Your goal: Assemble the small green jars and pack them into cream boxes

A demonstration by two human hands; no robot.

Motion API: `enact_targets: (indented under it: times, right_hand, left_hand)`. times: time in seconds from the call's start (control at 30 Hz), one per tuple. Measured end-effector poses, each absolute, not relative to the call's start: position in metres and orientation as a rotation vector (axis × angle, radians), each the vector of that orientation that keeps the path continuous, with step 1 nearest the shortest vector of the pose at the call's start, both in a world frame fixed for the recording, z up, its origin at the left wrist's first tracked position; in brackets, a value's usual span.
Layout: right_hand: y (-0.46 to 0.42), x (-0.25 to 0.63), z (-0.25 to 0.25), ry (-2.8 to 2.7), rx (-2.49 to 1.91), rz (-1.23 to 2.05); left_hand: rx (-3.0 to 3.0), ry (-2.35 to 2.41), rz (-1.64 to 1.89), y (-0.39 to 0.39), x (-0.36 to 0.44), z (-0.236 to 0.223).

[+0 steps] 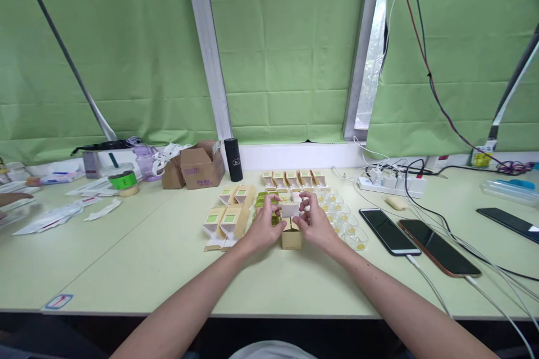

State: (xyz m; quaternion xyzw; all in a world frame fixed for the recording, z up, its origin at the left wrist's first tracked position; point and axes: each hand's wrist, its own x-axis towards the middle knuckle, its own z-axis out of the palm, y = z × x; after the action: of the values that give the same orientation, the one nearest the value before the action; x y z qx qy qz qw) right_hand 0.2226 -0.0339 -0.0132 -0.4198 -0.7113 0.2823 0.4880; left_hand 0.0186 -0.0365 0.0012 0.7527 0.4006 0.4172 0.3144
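Observation:
A small tan cardboard box (291, 240) stands on the table in front of me, its white-lined top flap raised. My left hand (266, 227) pinches its left side, thumb at the top edge. On the other side, my right hand (314, 223) grips it with bent fingers and the thumb at the rim. Left of the hands lie several open tan cartons (231, 221) with green squares. More such cartons (293, 180) form a row behind. Clear plastic cups (347, 224) with yellow spots sit at the right. Green pieces (261, 200) are partly hidden behind my left hand.
Two phones (389, 231) with cables lie at the right, near a power strip (393, 184). A black bottle (233, 160) and brown carton (202, 165) stand at the back. Tape rolls (123, 181) and white packets (56, 216) lie left. Another person's hand (12, 199) shows at the left edge.

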Motion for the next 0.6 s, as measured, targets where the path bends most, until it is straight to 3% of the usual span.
enact_targets:
  times: [0.6]
  right_hand:
    - [-0.0321,0.2266,-0.0145,-1.799,-0.951,0.543]
  left_hand:
    - [2.153,1.109,1.080,-0.0411,0.0224,0.0110]
